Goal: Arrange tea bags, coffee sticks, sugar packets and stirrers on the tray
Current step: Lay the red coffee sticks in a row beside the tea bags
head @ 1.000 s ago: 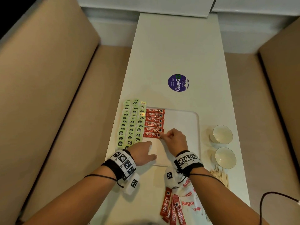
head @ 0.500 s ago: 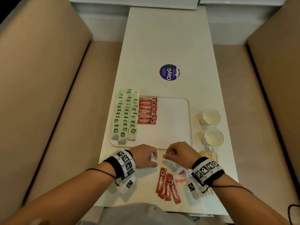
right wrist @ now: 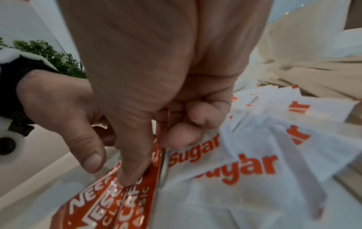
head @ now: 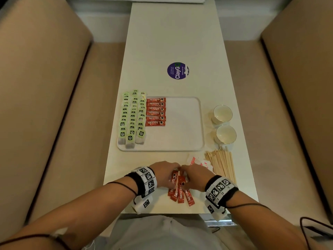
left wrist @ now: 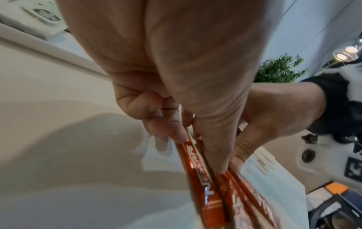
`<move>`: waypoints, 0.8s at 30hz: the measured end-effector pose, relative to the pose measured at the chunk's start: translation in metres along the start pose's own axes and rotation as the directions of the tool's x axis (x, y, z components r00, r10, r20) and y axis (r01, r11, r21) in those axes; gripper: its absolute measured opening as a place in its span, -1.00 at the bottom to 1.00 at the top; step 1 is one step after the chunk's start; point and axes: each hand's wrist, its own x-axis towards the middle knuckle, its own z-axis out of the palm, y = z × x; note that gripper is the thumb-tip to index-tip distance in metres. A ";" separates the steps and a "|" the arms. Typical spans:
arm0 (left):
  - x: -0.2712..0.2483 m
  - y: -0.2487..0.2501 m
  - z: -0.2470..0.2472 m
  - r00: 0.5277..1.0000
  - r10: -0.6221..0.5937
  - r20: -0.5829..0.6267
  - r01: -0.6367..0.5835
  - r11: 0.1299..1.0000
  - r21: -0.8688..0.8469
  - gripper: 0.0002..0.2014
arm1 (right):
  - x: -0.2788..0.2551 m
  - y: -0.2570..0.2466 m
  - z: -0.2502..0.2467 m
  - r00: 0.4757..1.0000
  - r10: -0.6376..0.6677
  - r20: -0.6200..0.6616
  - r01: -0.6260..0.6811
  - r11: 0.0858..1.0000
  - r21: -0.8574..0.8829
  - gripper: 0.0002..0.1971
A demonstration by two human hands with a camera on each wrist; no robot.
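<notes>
A white tray (head: 182, 141) holds several rows of green-tagged tea bags (head: 132, 118) at its left and a column of red coffee sticks (head: 155, 111) beside them. Loose coffee sticks (head: 180, 193) lie fanned near the table's front edge. My left hand (head: 165, 175) and right hand (head: 191, 177) meet over their far ends. In the left wrist view my left hand (left wrist: 201, 148) pinches the sticks (left wrist: 207, 190) between thumb and fingertips. In the right wrist view my right hand (right wrist: 149, 155) pinches the sticks (right wrist: 133, 206) too. White sugar packets (head: 196, 160) (right wrist: 235, 162) lie just right of my hands.
A bundle of wooden stirrers (head: 222, 164) lies at the right of the sugar packets. Two white cups (head: 222, 113) (head: 226, 134) stand right of the tray. A purple round sticker (head: 178, 70) sits farther up the table. Beige bench seats flank the table.
My right hand left the lowest coffee stick on the tray. Both hands drew back to the loose sticks near the front edge and took hold of them.
</notes>
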 end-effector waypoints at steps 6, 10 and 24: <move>0.001 -0.001 0.007 0.997 -0.054 -0.053 0.059 0.994 0.091 -0.39 | 0.004 -0.001 0.005 0.999 -0.009 -0.045 0.004 0.994 -0.109 -0.68; -0.001 -0.006 0.005 0.983 -0.148 -0.113 0.156 0.985 0.073 -0.46 | 0.008 -0.001 0.005 0.996 -0.006 -0.088 -0.003 0.995 -0.100 -0.72; -0.017 -0.041 -0.018 0.941 -0.281 -0.187 0.241 0.948 -0.209 -0.82 | 0.018 -0.004 -0.008 0.992 0.019 -0.124 -0.025 0.999 -0.046 -0.84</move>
